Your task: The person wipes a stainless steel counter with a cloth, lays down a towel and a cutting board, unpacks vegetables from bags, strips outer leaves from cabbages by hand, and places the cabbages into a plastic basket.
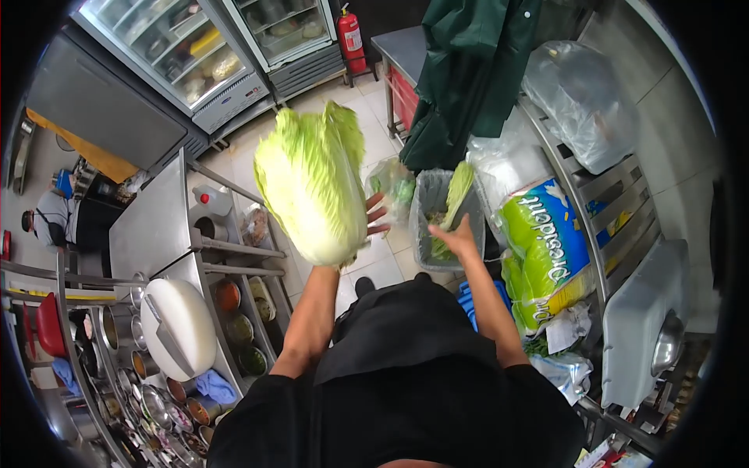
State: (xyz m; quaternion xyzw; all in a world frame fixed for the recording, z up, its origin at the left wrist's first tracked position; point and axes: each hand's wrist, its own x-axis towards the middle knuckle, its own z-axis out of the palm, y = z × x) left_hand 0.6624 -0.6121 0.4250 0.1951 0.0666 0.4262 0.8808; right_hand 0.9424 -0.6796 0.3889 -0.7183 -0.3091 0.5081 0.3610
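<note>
A large pale-green napa cabbage [312, 183] rests in my left hand [376, 215]. The palm is hidden beneath and behind the head, and the fingertips show past its right side. My right hand [459, 236] is closed around the base of a single cabbage leaf [459, 191], which points up and away from me. Below that hand stands a grey waste bin [421, 249] with a clear liner, and green scraps lie inside it. A clear plastic bag [399, 187] with greens in it sits on the floor beside the bin.
At left, a steel counter [152, 207] carries a white cutting board [187, 327] with a knife on it. Green-and-blue President sacks [546, 249] lean by a slatted rack at right. A dark green cover [468, 78] hangs ahead. Another person [55, 214] stands far left.
</note>
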